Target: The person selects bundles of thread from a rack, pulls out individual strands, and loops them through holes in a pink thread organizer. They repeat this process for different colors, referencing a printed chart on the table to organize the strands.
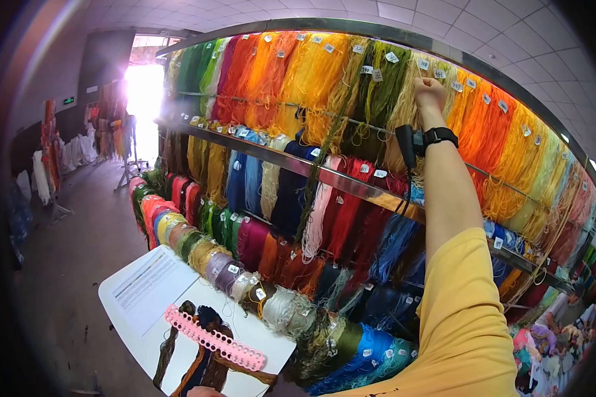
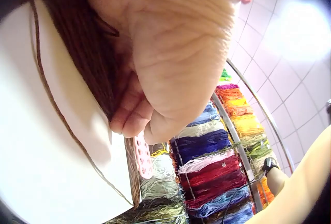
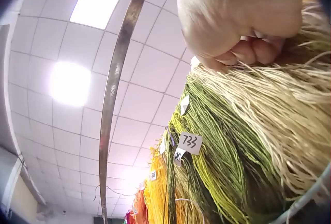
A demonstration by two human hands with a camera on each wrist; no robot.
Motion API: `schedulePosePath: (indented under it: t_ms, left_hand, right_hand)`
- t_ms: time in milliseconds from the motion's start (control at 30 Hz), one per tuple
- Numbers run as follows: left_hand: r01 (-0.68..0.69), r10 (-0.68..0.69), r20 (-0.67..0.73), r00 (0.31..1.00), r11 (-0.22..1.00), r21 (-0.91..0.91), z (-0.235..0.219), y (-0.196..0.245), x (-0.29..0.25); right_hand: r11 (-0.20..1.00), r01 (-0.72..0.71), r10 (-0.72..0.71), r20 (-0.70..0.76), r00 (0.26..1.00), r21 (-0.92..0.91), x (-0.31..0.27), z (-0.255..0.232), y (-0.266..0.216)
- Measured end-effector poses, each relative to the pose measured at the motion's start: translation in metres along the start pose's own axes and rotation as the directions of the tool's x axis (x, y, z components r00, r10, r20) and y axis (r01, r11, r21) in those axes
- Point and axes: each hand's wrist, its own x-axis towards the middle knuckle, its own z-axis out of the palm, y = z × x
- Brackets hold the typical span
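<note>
High on the rack, the right hand [image 1: 431, 96] has its fingers curled into pale beige yarn [image 1: 404, 109]. From the right wrist, that hand [image 3: 240, 22] grips the beige strands [image 3: 258, 100], beside olive-green yarn [image 3: 222, 125] tagged 733. The left hand [image 2: 165, 53] curls its fingers around dark brown yarn [image 2: 83, 43] over a white board [image 2: 57, 125]. Only a sliver of the left hand [image 1: 205, 392] shows at the bottom of the head view, below a pink holed strip [image 1: 215, 339] with brown and dark blue skeins. A printed sheet [image 1: 142, 288] lies on the board.
A metal rail [image 1: 284, 159] crosses the rack between tiers of tagged, coloured skeins. Rolled yarn bundles [image 1: 222, 271] line a lower bar beside the board. More yarn stands [image 1: 49, 152] are at the left, near a bright doorway [image 1: 144, 99].
</note>
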Motion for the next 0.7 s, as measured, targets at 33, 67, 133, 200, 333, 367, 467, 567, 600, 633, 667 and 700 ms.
schedulePosePath:
  t_ms: [33,67,133,200,333,367,467,567,600,633,667,700]
  left_hand:
    - [0.0,0.0,-0.003,1.0,1.0,0.002,0.0,0.001,0.0]
    - [0.0,0.0,-0.006,1.0,1.0,0.003,0.0,0.002,0.001]
    - [0.007,-0.006,-0.006,1.0,1.0,0.008,-0.001,0.002,0.0]
    - [0.019,-0.019,0.001,1.0,1.0,0.013,0.0,0.001,0.0]
    - [0.013,-0.013,0.003,1.0,1.0,0.015,0.0,0.0,0.0]
    - [0.014,-0.014,0.003,1.0,1.0,0.017,-0.001,0.001,0.0]
    - [0.017,-0.017,0.003,1.0,1.0,0.017,-0.002,0.003,0.0]
    - [0.004,-0.003,-0.009,1.0,1.0,0.015,0.0,0.001,-0.001]
    - [-0.002,0.002,-0.014,1.0,1.0,0.014,0.001,-0.001,-0.002]
    - [-0.005,0.005,-0.015,1.0,1.0,0.022,0.002,-0.002,-0.002]
    - [-0.009,0.009,-0.014,1.0,1.0,0.029,0.003,-0.003,-0.003]
    - [-0.012,0.013,-0.012,1.0,0.999,0.036,0.003,-0.003,-0.003]
  right_hand:
    - [0.999,-0.006,0.006,0.003,1.0,0.036,-0.001,-0.001,0.0]
    - [0.997,-0.01,0.009,0.008,1.0,0.072,-0.001,-0.001,0.001]
    - [0.989,-0.017,0.015,0.019,1.0,0.145,0.001,0.001,0.005]
    - [0.98,0.05,-0.04,-0.051,0.998,0.194,0.003,0.003,0.009]
    - [0.933,-0.085,0.09,0.002,0.996,0.349,0.008,0.003,0.007]
    - [0.881,-0.138,0.101,0.104,0.989,0.453,0.009,0.002,0.005]
    - [0.877,-0.148,0.057,0.206,0.977,0.458,0.023,0.005,0.008]
    - [0.99,0.099,-0.095,0.042,0.995,-0.097,0.031,0.015,0.012]
    - [0.963,0.132,-0.122,0.056,0.991,-0.234,0.009,-0.001,-0.01]
    - [0.916,0.164,-0.147,0.073,0.986,-0.366,-0.006,-0.012,-0.024]
    - [0.923,0.169,-0.148,0.087,0.985,-0.345,-0.01,-0.013,-0.027]
    - [0.93,0.173,-0.148,0.101,0.984,-0.325,-0.014,-0.014,-0.028]
